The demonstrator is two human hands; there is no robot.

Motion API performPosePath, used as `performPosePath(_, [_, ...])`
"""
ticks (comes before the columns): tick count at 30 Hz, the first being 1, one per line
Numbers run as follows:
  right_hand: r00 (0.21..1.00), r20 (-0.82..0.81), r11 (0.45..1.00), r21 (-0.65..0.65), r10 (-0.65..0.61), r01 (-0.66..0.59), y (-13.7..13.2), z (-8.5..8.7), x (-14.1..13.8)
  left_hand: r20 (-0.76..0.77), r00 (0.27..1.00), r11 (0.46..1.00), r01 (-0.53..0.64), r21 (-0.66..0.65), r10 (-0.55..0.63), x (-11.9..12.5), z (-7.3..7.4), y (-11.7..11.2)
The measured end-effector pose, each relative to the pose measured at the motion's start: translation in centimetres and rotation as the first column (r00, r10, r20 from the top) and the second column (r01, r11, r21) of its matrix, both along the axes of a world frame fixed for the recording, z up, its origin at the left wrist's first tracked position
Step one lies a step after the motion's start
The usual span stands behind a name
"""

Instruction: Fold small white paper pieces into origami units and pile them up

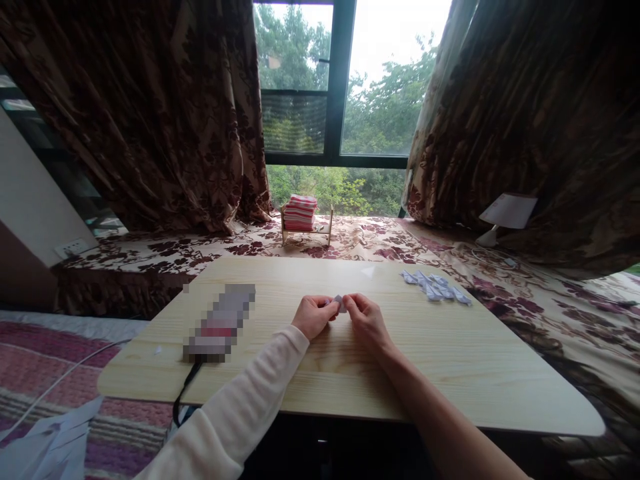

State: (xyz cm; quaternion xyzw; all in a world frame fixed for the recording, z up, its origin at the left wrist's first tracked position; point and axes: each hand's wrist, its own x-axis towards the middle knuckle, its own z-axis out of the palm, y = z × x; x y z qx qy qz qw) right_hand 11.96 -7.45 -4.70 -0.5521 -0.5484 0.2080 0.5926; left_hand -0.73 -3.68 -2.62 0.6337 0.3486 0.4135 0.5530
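The left hand (pixel 314 316) and right hand (pixel 367 320) are pinching a small grey-blue folded paper piece (pixel 340 303) between closed fingertips, mid-way across the pale wooden tabletop (pixel 450 360). At 2 o'clock from them a loose pile of grey-blue paper pieces (pixel 436 287) is lying. Beyond the table at 12 o'clock, a small wooden rack (pixel 306 233) is bearing red-striped folded cloths (pixel 301 212).

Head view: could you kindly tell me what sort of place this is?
Probably a bedroom at home: brown floral curtains frame a dark-framed window, floral fabric covers the ledge below, and the left hand and right hand pinch a small grey paper piece over a pale wooden table.
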Motion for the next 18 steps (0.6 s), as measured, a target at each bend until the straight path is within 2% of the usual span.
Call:
performPosePath(7, [1.000,-0.019,1.000,-0.007,0.020,-0.020,-0.06,0.32,-0.16,0.075,0.995,0.997,-0.066,-0.041,0.069,-0.30,0.03,0.44])
performPosePath(18, [0.999,-0.034,0.999,0.020,0.037,-0.036,-0.10,0.33,-0.20,0.088,0.994,0.998,-0.059,-0.038,0.062,-0.21,0.05,0.41])
